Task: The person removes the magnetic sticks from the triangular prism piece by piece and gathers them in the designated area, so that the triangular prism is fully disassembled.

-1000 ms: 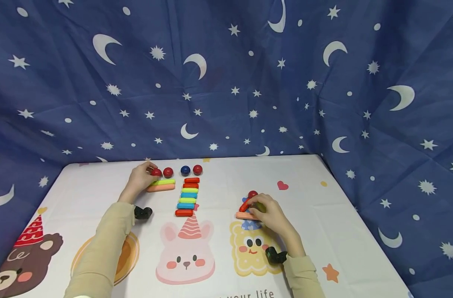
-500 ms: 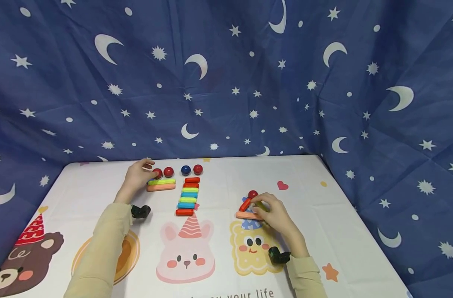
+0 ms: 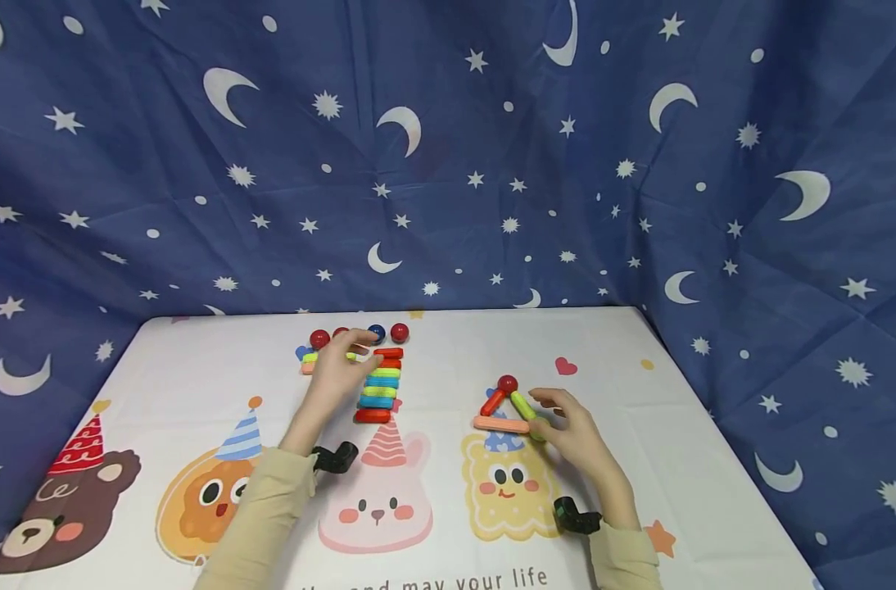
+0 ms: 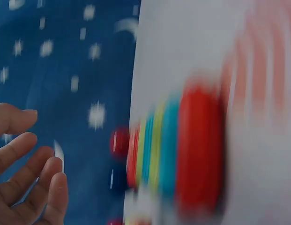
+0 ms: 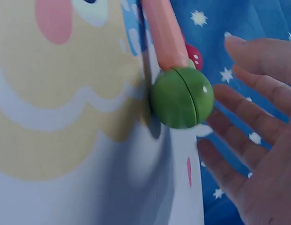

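On the right of the table, a peach rod (image 3: 501, 424), a red rod (image 3: 494, 402) and a lime rod (image 3: 523, 405) form a triangle with a red ball (image 3: 508, 383) at its top. A green ball (image 5: 175, 101) sits at the peach rod's end. Beside that ball my right hand (image 3: 572, 426) has its fingers spread, holding nothing. My left hand (image 3: 335, 373) reaches over the table left of a column of coloured rods (image 3: 378, 392). Its fingers are apart in the left wrist view, where a blurred red rod (image 4: 199, 150) stands nearest. The hand partly covers two stacked rods behind it.
Along the back lie a red ball (image 3: 319, 338), a second red ball partly hidden, a blue ball (image 3: 377, 333) and another red ball (image 3: 400, 333). A blue star-patterned curtain (image 3: 448, 164) hangs behind the white printed tablecloth (image 3: 433, 524).
My left hand has left the far-left red ball and moved right toward the rod column. My right hand has drawn back from the triangle, uncovering the lime rod.
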A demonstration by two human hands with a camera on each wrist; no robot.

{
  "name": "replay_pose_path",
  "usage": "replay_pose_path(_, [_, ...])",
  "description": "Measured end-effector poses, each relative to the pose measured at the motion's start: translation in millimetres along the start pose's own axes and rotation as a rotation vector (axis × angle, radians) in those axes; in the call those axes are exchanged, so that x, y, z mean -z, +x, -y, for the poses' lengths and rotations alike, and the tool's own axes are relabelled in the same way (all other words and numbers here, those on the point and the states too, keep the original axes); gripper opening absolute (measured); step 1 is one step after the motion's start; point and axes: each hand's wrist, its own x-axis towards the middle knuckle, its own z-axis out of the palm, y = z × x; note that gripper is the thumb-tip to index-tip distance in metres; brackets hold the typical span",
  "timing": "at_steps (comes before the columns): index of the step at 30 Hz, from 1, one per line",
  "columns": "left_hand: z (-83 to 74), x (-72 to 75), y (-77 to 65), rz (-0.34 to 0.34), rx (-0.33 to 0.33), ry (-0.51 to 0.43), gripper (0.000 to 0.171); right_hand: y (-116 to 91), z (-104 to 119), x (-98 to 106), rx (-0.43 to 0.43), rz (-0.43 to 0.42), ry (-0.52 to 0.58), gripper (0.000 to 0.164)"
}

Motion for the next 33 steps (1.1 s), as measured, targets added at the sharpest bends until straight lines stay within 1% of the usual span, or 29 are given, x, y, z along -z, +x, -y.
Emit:
replay_pose_path(2, [-12.0, -19.8, -8.2, 0.027, -0.049, -0.047, 0.033, -2.7, -3.3, 0.7, -0.037, 0.000, 0.023, 0.048])
replay_pose_path(5, [-27.5, -51.6, -19.5, 0.079, -0.114, -0.113, 0.030, -6.5, -8.0, 0.8, -0.115, 0.011, 0.028, 0.050])
replay_pose_path(7, [-36.4, -73.1, -26.8, 0.131, -0.140, -0.141, 0.028, -8.1, -11.4, 0.2, -0.161, 0.016, 0.032, 0.050])
replay_pose_path(9, [-43.9, -94.0, -34.0, 0.190, -0.152, -0.158, 0.026, -9.5, -14.7, -0.9, -0.196, 0.018, 0.040, 0.049])
replay_pose_path(12, [-53.1, -121.7, -44.0, 0.266, -0.161, -0.165, 0.024, -11.3, -19.8, -2.8, -0.207, 0.007, 0.062, 0.047])
replay_pose_path(13, [-55.5, -129.6, -46.7, 0.278, -0.168, -0.153, 0.024, -11.8, -21.3, -3.6, -0.207, 0.001, 0.073, 0.047])
replay_pose_path(15, [-59.4, -143.5, -51.0, 0.286, -0.192, -0.096, 0.024, -13.1, -23.4, -5.4, -0.204, -0.010, 0.091, 0.046])
replay_pose_path(19, [-65.0, -162.0, -55.1, 0.239, -0.250, 0.067, 0.025, -14.2, -26.1, -9.5, -0.187, -0.034, 0.119, 0.045])
replay_pose_path(23, [-68.8, -172.2, -55.7, 0.216, -0.293, 0.184, 0.022, -14.5, -27.6, -11.5, -0.187, -0.042, 0.115, 0.044])
replay_pose_path(28, [-74.0, -180.6, -56.3, 0.239, -0.327, 0.294, 0.022, -14.5, -28.6, -10.6, -0.222, -0.042, 0.113, 0.042])
replay_pose_path(33, [-76.6, -188.5, -57.9, 0.256, -0.354, 0.342, 0.022, -14.5, -29.3, -10.9, -0.225, -0.042, 0.107, 0.040])
